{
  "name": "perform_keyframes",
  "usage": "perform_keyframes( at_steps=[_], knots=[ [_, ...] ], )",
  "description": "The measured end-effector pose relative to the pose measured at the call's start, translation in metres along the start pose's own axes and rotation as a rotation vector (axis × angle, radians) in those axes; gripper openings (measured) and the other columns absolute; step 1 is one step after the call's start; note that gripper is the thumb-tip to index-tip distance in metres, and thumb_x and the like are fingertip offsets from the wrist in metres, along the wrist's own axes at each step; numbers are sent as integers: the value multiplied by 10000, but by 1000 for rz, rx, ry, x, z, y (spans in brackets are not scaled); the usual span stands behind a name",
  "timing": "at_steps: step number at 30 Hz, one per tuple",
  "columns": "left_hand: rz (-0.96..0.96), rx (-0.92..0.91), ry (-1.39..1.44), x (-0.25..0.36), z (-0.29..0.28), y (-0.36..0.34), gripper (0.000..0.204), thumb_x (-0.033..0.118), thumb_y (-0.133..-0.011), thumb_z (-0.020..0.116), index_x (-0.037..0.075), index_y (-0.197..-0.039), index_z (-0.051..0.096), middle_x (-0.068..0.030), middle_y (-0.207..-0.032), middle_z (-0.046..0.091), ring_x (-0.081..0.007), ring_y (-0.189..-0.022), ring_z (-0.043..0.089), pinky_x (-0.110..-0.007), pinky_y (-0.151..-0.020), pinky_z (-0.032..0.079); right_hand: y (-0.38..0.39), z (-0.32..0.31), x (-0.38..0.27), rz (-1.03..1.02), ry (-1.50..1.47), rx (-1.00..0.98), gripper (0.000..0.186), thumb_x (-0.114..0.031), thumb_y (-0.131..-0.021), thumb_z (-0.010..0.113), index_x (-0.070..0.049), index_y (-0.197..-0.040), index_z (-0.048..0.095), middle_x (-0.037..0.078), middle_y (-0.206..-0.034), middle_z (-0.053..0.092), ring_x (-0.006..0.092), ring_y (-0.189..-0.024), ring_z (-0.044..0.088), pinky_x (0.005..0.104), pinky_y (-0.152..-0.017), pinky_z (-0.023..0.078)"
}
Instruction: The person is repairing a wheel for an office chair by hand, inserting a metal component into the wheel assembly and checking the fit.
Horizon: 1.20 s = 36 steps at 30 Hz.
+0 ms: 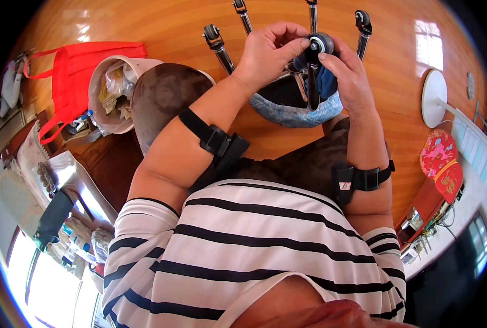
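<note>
Wheel (pixel 322 42) on a leg (pixel 313 94), pinched by left hand (pixel 270 52) and right hand (pixel 352 76)
Fingers are bent, arms outstretched; other legs (pixel 222 58) are splayed beyond, a bin (pixel 144 65) off the seat's (pixel 287 114) left edge.

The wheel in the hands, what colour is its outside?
The wheel is dark grey to black outside; the head view shows it best.

Behind the caster wheel (pixel 323 42), some fingers of your right hand (pixel 351 76) are hidden; on your left hand (pixel 268 53), the curled fingertips are hard to make out. The top edge cuts off a farther caster (pixel 312 2), and you can't tell what fills the bin (pixel 145 66).
</note>
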<state>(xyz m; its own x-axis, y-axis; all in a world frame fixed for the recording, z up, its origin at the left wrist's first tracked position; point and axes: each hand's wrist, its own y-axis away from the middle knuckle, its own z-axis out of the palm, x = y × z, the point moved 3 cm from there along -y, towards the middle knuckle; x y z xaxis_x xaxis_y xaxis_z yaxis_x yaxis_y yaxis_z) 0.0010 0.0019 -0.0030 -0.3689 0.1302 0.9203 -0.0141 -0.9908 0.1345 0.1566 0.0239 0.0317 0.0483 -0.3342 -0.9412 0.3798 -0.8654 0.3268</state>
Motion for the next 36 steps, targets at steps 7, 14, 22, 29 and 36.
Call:
perform_keyframes(
  at_steps=[7,14,22,29,36],
  knots=[
    [104,-124,-177,3,-11,-20,136,71,-832,668,-5,-944,657,1,-820,653,-63,-734,583,-213,-677,497,1,2,-3,-6,32,5,307,-102,-862,551,10,-1148,555,30,-975,596,94,-900,533,231,-815,421],
    [84,-273,-337,42,-1,-25,97,84,-884,588,0,-883,637,-25,-745,628,-118,-659,569,-247,-607,471,0,1,3,-11,82,-20,285,-125,-884,527,2,-1137,561,16,-952,589,85,-881,521,230,-802,419],
    [17,-289,-173,31,-8,-26,71,27,-849,618,1,-908,647,-5,-778,637,-75,-723,565,-238,-650,478,-1,3,1,-22,85,-35,273,-146,-896,526,-9,-1130,563,3,-933,579,76,-855,506,228,-784,418],
    [172,-364,-503,53,-6,-28,114,46,-832,625,9,-938,641,-63,-800,652,-138,-721,604,-260,-653,484,-5,3,4,-62,171,-41,285,-167,-893,540,-2,-1123,561,14,-914,591,82,-824,513,233,-747,430],
    [598,-540,-1031,82,5,-34,170,172,-798,636,46,-913,633,-128,-838,636,-310,-785,604,-374,-671,489,-8,0,6,-43,275,-33,286,-202,-877,559,-3,-1082,579,9,-852,584,80,-791,494,231,-720,419]
  ],
)
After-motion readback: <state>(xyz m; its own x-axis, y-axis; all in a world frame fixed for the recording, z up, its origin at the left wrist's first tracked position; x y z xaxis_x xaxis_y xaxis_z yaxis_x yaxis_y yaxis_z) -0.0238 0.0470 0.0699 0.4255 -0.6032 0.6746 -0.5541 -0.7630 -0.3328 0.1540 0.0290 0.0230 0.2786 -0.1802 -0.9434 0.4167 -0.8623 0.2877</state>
